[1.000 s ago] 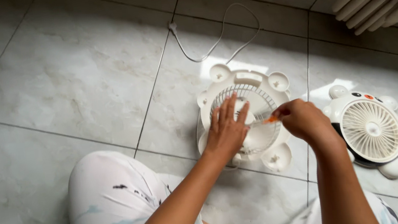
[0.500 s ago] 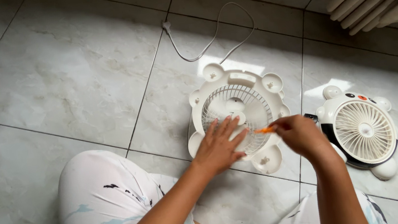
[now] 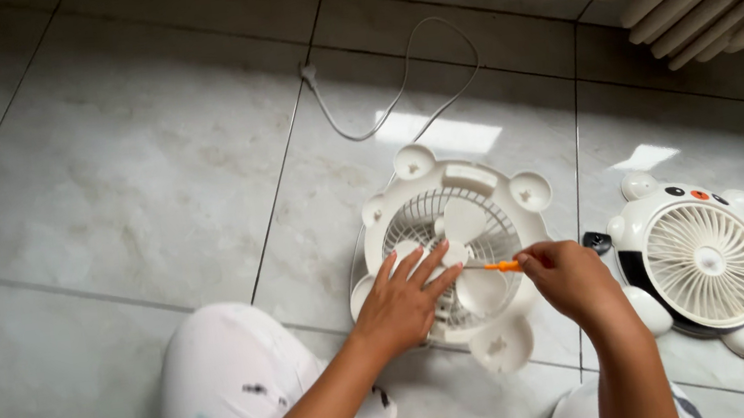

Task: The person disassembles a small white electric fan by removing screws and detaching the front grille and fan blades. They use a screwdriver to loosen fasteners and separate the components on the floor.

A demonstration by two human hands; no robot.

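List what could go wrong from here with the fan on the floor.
The left hand lies flat on the fan body while the right hand drives an orange-handled screwdriver toward those fingers; a slip could jab them. The white power cord trails loose across the tiles and could snag. Any freed screw might roll away on the smooth floor.

1. A fan housing (image 3: 452,246) is lying flat on the tiled floor (image 3: 122,173), just ahead of the person's knees.
2. The left hand (image 3: 402,302) is resting on its grille; the right hand (image 3: 570,281) is sitting at its right edge, holding a small screwdriver (image 3: 500,266) over the grille.
3. A second fan (image 3: 700,259) is lying to the right.
4. A cord (image 3: 396,93) is trailing behind the housing.
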